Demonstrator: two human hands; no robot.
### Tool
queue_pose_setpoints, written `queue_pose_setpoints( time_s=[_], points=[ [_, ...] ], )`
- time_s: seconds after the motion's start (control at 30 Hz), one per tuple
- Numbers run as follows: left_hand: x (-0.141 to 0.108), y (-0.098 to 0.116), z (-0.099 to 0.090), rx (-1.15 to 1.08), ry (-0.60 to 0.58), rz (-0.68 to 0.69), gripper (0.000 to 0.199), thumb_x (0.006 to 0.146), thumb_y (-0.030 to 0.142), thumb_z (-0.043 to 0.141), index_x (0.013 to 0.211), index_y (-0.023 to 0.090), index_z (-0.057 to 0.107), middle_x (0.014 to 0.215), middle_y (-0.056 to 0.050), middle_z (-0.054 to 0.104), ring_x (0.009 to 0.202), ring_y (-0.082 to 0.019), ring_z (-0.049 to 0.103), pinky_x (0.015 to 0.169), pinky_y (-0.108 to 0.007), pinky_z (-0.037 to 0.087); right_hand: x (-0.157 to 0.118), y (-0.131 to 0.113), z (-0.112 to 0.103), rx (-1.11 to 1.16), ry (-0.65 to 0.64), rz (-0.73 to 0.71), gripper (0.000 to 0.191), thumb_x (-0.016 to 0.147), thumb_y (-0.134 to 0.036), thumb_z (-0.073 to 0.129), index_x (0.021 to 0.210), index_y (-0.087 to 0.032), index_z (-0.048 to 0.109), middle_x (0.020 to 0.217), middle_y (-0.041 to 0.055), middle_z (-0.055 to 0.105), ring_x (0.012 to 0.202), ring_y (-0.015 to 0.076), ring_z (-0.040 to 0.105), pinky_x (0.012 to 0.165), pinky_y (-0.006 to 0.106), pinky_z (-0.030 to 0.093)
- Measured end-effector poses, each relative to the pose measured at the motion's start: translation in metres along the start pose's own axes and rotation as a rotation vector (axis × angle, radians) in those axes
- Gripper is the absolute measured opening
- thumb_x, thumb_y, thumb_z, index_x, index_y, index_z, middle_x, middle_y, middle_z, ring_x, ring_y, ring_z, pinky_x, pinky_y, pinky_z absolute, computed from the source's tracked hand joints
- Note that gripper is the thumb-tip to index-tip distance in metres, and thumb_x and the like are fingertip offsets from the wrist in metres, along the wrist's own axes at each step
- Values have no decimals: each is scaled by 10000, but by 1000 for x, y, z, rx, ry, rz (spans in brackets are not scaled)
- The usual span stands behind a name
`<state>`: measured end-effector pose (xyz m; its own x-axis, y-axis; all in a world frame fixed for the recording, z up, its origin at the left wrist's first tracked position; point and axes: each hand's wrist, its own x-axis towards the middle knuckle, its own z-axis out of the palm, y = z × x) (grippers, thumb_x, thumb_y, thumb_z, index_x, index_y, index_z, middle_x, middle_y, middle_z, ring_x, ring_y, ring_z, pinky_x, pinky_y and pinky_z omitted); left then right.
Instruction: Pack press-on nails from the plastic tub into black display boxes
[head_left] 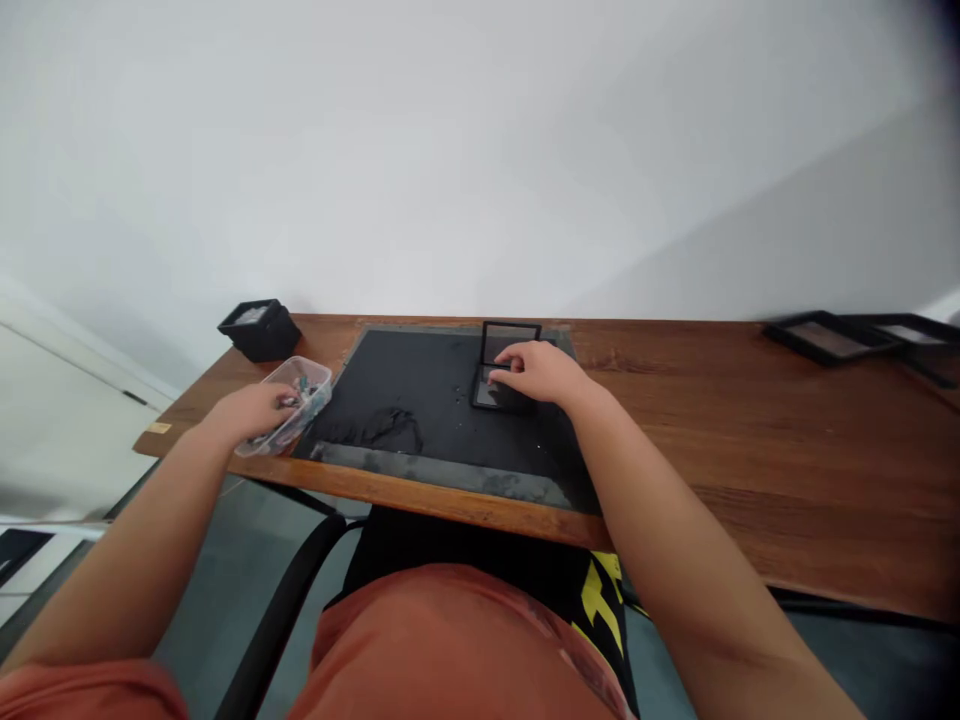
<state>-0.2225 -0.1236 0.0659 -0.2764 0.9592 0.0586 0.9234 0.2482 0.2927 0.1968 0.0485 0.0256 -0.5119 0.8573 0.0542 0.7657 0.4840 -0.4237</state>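
My left hand (259,408) reaches into a clear plastic container (319,405) at the left of the desk. Its fingers are bent together among small mixed pieces (302,388), some of them teal; what they pinch is too small to make out. My right hand (536,370) hovers over or touches a small black hinged case (484,388), with a gap between thumb and forefinger. The case's lid (511,338) stands raised at the back, and its window looks see-through. My right hand hides part of the case's base.
A black mat (442,440) with a grey border covers part of the wooden desk (697,400). A stack of black cases (262,330) stands at the back left. More flat black cases (829,335) lie at the far right. A white wall rises behind the desk.
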Motion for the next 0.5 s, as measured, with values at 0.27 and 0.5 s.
queue_pose_setpoints(
  time_s=[0.27, 0.5],
  points=[
    [5, -16, -9, 136, -38, -100, 292, 746, 484, 651, 889, 267, 784, 1000, -84, 805, 956, -323, 731, 786, -360, 513, -2, 1, -2, 3, 22, 32, 394, 863, -503, 697, 1130, -224, 773, 892, 37, 771, 795, 199, 671, 665, 319, 443],
    [3, -8, -20, 52, 40, -96, 448, 752, 521, 651, 1083, 239, 762, 1103, -101, 805, 1057, -316, 733, 890, -370, 540, -5, -3, -8, 7, 31, 43, 334, 880, -437, 663, 1125, -237, 771, 892, 35, 769, 802, 197, 666, 654, 306, 418]
  ],
)
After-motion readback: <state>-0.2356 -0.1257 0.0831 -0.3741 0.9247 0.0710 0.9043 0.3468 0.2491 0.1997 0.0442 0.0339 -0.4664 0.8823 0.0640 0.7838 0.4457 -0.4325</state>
